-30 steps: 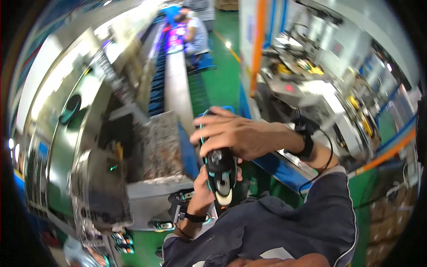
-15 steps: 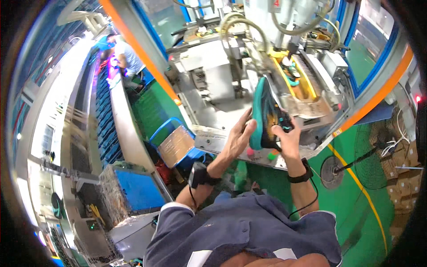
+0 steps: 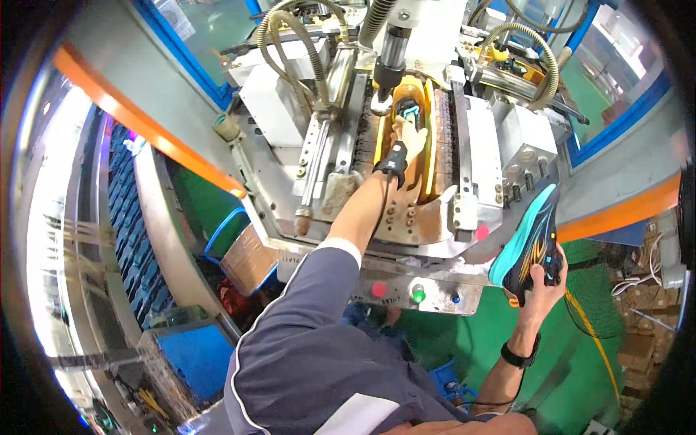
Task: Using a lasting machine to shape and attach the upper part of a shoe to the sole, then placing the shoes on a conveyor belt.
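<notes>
My right hand (image 3: 545, 287) grips a black shoe (image 3: 538, 250) with a teal sole and orange marks, held up beside the machine's right front corner with the sole facing left. My left arm reaches forward into the machine. Its hand (image 3: 412, 139) is closed on the near part of a second dark shoe with teal parts (image 3: 409, 110), which sits between the yellow pads (image 3: 430, 138) of the machine's mould. The left fingertips are partly hidden by the hand itself. A black press ram (image 3: 389, 72) hangs just to the left of that shoe.
Green, red and blue buttons line the machine's front panel (image 3: 435, 297). Ribbed hoses (image 3: 290, 43) arch over the left side. An orange-edged frame (image 3: 145, 119) flanks the machine; beyond it stand a blue-framed stool (image 3: 250, 259) and a conveyor (image 3: 138, 232). Cartons (image 3: 639, 348) are stacked at right.
My view has shifted toward the machine. My left hand has let go of the first shoe and reached to the shoe in the mould. My right hand has carried the first shoe rightward.
</notes>
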Available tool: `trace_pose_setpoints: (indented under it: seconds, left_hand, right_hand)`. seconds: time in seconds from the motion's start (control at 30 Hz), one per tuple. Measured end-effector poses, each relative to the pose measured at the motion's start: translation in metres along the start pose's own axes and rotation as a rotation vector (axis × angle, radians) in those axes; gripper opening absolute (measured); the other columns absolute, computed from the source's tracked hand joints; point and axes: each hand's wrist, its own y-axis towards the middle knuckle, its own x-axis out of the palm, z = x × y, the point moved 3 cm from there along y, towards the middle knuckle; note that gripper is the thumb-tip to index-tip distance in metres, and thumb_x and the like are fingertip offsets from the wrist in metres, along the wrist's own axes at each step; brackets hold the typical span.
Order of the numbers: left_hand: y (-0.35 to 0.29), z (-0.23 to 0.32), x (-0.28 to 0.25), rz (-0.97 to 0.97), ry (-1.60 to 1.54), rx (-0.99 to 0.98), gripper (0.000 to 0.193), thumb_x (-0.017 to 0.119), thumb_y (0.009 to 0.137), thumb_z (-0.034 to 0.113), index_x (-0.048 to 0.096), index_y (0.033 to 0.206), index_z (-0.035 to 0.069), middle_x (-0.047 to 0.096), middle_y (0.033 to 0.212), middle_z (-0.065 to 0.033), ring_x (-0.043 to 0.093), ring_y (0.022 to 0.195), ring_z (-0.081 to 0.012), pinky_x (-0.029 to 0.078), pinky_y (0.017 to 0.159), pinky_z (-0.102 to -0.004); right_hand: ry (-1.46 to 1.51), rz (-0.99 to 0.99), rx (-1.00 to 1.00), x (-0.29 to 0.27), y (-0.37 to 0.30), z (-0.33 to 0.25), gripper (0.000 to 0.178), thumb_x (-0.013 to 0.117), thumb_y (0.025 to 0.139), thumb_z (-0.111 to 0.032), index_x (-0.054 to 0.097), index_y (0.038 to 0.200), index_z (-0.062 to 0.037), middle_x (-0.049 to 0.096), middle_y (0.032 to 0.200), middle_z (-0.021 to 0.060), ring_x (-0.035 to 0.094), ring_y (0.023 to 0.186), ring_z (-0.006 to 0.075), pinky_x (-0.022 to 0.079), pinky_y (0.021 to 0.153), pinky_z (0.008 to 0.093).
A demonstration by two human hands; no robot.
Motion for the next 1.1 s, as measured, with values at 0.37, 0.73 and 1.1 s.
trace_pose_setpoints:
  seconds: [0.37,0.73,1.1]
  left_hand:
    - [-0.094,-0.042,-0.173,-0.55,-1.158,-0.331,0.029,0.067,0.082,0.006,0.061,0.109,-0.002,0.066,0.102,-0.0073,0.063,0.088,-0.0172,0.052,0.077,-0.0308]
    - [-0.314,-0.127,-0.439,0.032,-0.932,-0.396,0.06,0.07,0.077,0.013,0.045,0.128,-0.008,0.059,0.117,-0.0115,0.059,0.105,-0.019,0.044,0.095,-0.0313]
    - [-0.442,-0.145,-0.401,0.648,-1.152,-0.556,0.047,0.061,0.088,0.007,0.046,0.131,-0.005,0.059,0.122,-0.0118,0.058,0.108,-0.018,0.046,0.095,-0.0328]
  right_hand:
    - [-0.835,-0.333,-0.038,0.223,0.159,-0.047,0.05,0.07,0.07,-0.034,0.063,0.11,-0.005,0.067,0.085,0.0089,0.063,0.079,0.0185,0.048,0.072,0.0294]
    - [-1.049,-0.271,-0.328,0.45,0.133,0.153,0.037,0.059,0.075,-0.022,0.054,0.101,0.0039,0.067,0.086,0.0254,0.067,0.079,0.0405,0.055,0.074,0.0458]
    - [-0.303,-1.054,-0.684,0.316,-0.157,0.026,0.019,0.062,0.081,-0.001,0.064,0.1,-0.004,0.062,0.087,0.0112,0.058,0.07,0.0229,0.048,0.066,0.0329]
